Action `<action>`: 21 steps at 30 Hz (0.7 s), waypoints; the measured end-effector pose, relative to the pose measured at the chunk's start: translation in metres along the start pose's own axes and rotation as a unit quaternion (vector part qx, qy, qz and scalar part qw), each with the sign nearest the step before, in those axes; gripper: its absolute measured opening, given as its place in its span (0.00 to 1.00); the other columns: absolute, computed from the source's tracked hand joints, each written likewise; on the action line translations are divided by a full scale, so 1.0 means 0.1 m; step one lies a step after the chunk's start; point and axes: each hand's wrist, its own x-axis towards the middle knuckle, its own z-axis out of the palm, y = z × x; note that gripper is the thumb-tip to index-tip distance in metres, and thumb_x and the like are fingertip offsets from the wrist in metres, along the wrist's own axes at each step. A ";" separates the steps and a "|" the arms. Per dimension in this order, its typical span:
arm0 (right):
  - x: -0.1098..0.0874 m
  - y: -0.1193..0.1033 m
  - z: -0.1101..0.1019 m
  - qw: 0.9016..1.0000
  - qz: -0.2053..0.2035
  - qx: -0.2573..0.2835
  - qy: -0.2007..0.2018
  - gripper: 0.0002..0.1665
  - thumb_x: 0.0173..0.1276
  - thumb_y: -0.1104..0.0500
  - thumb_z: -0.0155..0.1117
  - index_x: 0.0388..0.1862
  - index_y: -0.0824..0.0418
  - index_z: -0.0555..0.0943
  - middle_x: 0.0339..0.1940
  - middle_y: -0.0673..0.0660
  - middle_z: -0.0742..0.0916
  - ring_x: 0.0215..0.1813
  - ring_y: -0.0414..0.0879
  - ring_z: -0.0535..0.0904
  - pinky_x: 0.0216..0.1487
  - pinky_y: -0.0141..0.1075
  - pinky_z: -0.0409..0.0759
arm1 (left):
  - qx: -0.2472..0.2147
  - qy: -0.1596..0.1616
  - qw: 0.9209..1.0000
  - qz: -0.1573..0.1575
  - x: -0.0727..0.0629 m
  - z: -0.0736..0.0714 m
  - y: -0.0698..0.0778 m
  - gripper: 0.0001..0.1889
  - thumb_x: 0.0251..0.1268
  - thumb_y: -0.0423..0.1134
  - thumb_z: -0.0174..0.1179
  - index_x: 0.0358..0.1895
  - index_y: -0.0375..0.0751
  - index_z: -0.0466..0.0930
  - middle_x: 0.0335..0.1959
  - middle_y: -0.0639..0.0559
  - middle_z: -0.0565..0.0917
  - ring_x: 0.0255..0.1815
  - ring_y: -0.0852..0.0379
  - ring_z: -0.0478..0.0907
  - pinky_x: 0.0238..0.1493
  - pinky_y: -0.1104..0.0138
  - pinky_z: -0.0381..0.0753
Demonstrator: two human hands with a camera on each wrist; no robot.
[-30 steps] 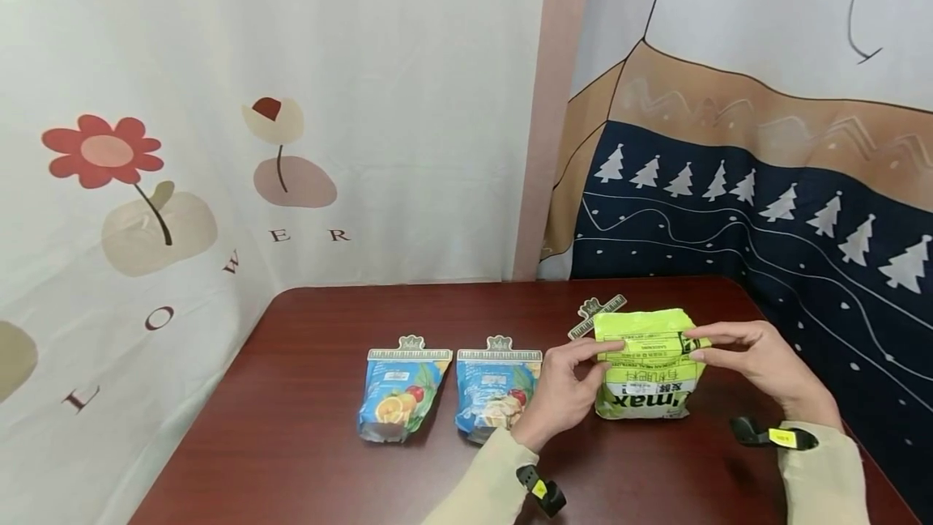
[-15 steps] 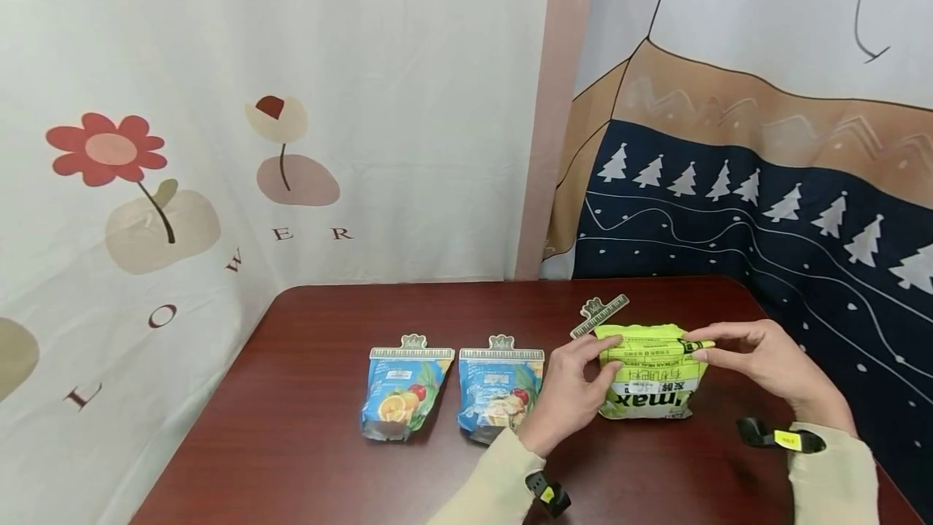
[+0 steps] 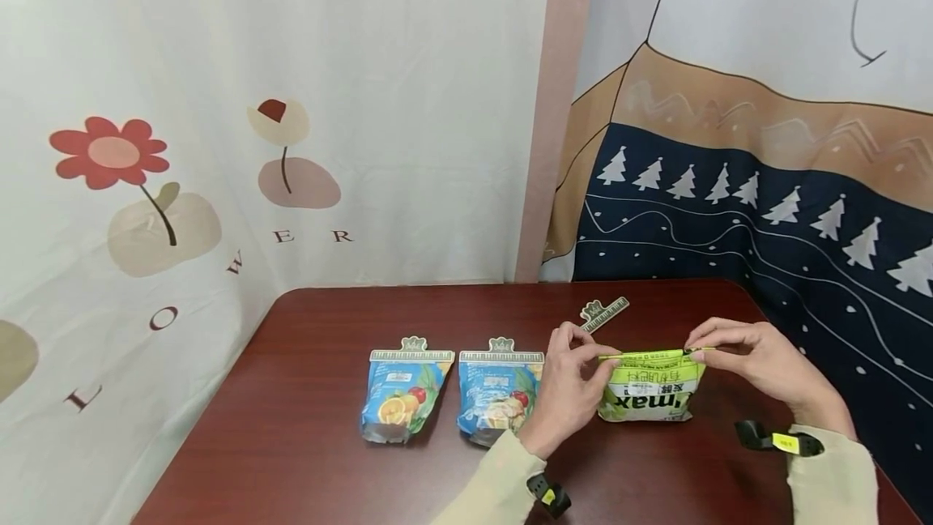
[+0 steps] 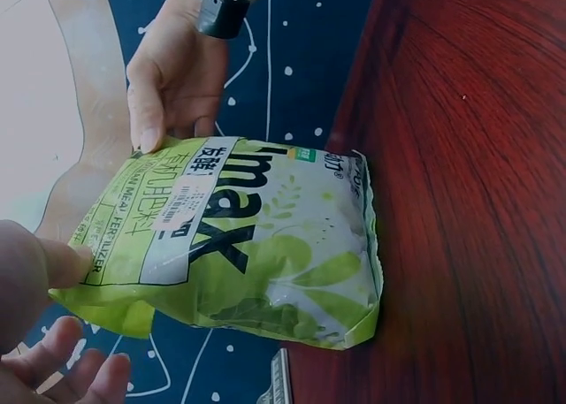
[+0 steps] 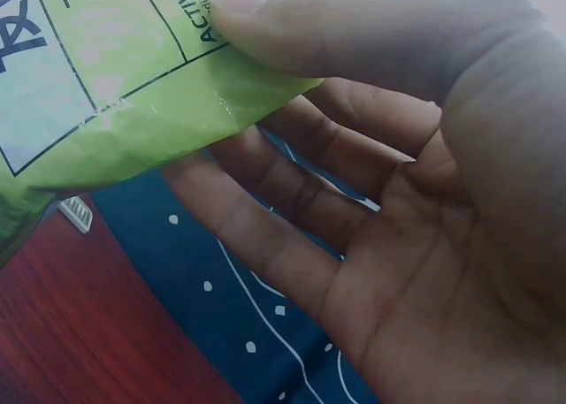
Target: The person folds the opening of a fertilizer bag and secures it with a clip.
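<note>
A green and white fertilizer bag [image 3: 647,392] stands upright on the table, its top folded over into a flat edge. My left hand [image 3: 572,383] pinches the left end of that fold between thumb and fingers. At the right end, my right hand [image 3: 761,363] pinches the fold the same way. In the left wrist view the bag's printed front [image 4: 265,236] faces the camera, with a white label on it. The right wrist view shows my thumb [image 5: 292,33] pressed on the bag's green corner [image 5: 177,95], fingers behind it.
A loose wide-jawed bag clip [image 3: 607,314] lies behind the fertilizer bag. To the left stand two blue fruit-printed pouches, one [image 3: 404,399] farther left and one [image 3: 492,395] beside my left hand, each topped with a clip. Printed curtains [image 3: 408,104] hang behind the dark red table [image 3: 291,428].
The top of the fertilizer bag has been folded down, so the bag is shorter and more of the clip behind shows. Both hands stay at its upper corners.
</note>
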 end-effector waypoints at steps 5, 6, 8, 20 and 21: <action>-0.01 -0.05 0.00 0.999 0.039 -0.016 0.000 0.03 0.67 0.57 0.73 0.38 0.52 0.91 0.38 0.47 0.91 0.42 0.35 0.82 0.40 0.31 0.81 | -0.008 -0.013 0.999 0.040 0.02 -0.01 -0.02 0.05 0.72 0.38 0.65 0.41 0.48 0.90 0.42 0.58 0.86 0.45 0.69 0.80 0.47 0.83 0.73; -0.01 -0.05 0.00 0.999 0.042 -0.016 -0.002 0.03 0.67 0.56 0.73 0.38 0.52 0.91 0.38 0.47 0.91 0.42 0.36 0.82 0.40 0.31 0.81 | -0.013 -0.017 0.999 0.046 0.02 -0.01 -0.02 0.05 0.72 0.37 0.64 0.41 0.47 0.90 0.40 0.59 0.88 0.42 0.71 0.81 0.44 0.85 0.73; -0.01 -0.05 0.00 0.999 0.038 -0.009 -0.004 0.03 0.67 0.57 0.74 0.39 0.54 0.91 0.38 0.48 0.92 0.41 0.38 0.83 0.39 0.33 0.82 | -0.018 -0.022 0.998 0.055 0.02 -0.01 -0.03 0.05 0.72 0.36 0.64 0.41 0.46 0.90 0.37 0.58 0.89 0.36 0.74 0.80 0.39 0.87 0.72; 0.04 -0.12 0.05 0.999 -0.011 0.021 -0.023 0.07 0.65 0.60 0.75 0.42 0.54 0.90 0.39 0.49 0.90 0.39 0.40 0.83 0.36 0.34 0.84 | -0.008 -0.054 0.998 0.036 0.08 -0.02 0.03 0.07 0.72 0.36 0.63 0.46 0.48 0.88 0.40 0.58 0.85 0.26 0.72 0.69 0.28 0.86 0.67; 0.05 -0.13 0.06 0.999 -0.015 0.020 -0.025 0.07 0.65 0.60 0.75 0.42 0.53 0.90 0.39 0.49 0.90 0.39 0.40 0.82 0.36 0.34 0.83 | -0.002 -0.060 0.998 0.034 0.09 -0.01 0.05 0.07 0.72 0.37 0.63 0.47 0.48 0.88 0.40 0.58 0.85 0.25 0.72 0.68 0.27 0.86 0.66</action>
